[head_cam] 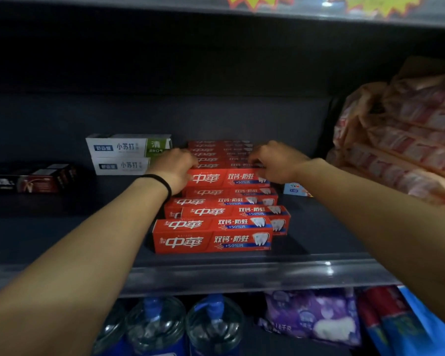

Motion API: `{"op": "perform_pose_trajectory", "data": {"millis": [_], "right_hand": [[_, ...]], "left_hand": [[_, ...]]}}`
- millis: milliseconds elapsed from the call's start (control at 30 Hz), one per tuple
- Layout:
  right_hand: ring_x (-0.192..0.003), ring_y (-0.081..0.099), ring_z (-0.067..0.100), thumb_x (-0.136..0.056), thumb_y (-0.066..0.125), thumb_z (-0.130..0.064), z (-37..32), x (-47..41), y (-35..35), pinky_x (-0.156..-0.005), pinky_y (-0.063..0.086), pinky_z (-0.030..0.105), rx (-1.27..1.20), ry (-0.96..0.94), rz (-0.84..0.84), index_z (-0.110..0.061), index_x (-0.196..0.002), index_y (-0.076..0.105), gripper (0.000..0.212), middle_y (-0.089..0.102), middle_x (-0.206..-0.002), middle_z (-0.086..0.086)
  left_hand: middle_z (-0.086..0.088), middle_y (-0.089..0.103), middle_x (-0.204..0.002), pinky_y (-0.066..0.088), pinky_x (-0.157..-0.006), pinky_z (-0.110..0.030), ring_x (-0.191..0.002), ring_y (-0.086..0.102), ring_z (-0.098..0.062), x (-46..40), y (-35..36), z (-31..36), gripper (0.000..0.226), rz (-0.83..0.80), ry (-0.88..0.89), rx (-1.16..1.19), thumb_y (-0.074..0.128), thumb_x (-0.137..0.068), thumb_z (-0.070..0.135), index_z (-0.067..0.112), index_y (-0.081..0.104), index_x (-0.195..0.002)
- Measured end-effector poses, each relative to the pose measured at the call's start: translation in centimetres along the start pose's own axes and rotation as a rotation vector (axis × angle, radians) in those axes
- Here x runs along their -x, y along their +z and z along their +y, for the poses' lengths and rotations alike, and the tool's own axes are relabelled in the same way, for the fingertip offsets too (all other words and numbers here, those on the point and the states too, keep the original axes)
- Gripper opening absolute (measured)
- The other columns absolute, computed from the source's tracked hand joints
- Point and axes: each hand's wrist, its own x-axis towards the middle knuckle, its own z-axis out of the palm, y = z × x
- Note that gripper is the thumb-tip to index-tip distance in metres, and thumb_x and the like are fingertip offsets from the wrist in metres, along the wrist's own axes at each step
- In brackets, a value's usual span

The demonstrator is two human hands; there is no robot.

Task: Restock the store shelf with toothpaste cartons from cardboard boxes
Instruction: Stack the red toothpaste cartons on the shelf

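A dark store shelf (62, 227) runs across the view, with a clear price rail along its front edge. In the middle of it sit red toothpaste cartons (213, 235) in rows that step back from the front edge toward the rear wall. Each carton lies flat with its long axis running left to right, printed face toward the aisle.

Both hands are at the tall rear stack (226, 177). The left hand (175, 165), a black band on its wrist, has its fingers curled round the stack's left end. The right hand (272, 160) curls over the top near the right end, fingertips on the top carton.

White toothpaste boxes (123, 155) stand left of the stack, and wrapped pink packs (401, 140) are piled at the right.
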Motion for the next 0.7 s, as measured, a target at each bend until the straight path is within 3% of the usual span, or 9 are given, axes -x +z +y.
{"op": "perform_pose_trajectory", "data": {"millis": [267,400,700], "right_hand": [[-0.097,0.060,0.015,-0.091,0.061,-0.031,-0.1,-0.3,0.2,-0.085,0.053,0.036,0.027,0.010,-0.012,-0.022,-0.116,0.060,0.026,0.062,-0.115,-0.002],[-0.095,0.057,0.015,-0.090,0.061,-0.033,-0.7,0.4,-0.4,-0.077,0.049,0.031,0.077,0.020,-0.007,-0.024,-0.115,0.059,0.026,0.060,-0.115,-0.004],[-0.102,0.060,0.021,-0.087,0.061,-0.040,-5.0,6.2,-2.8,-0.081,0.052,0.037,0.080,-0.018,0.069,-0.028,-0.120,0.057,0.035,0.062,-0.116,-0.003]], "left_hand": [[-0.003,0.059,-0.120,0.048,-0.092,-0.034,-0.105,0.058,-0.021,-0.3,-0.2,0.1,0.025,-0.006,0.001,-0.004,0.060,-0.090,0.017,0.017,0.062,-0.115],[-0.004,0.055,-0.126,0.046,-0.095,-0.034,-0.111,0.054,-0.023,0.5,-1.1,0.5,0.034,-0.012,0.022,-0.022,0.061,-0.090,0.023,0.019,0.059,-0.124],[-0.003,0.058,-0.120,0.050,-0.089,-0.040,-0.107,0.056,-0.023,7.6,-4.6,2.9,0.039,0.054,0.127,-0.085,0.065,-0.087,0.028,0.019,0.058,-0.123]]}}
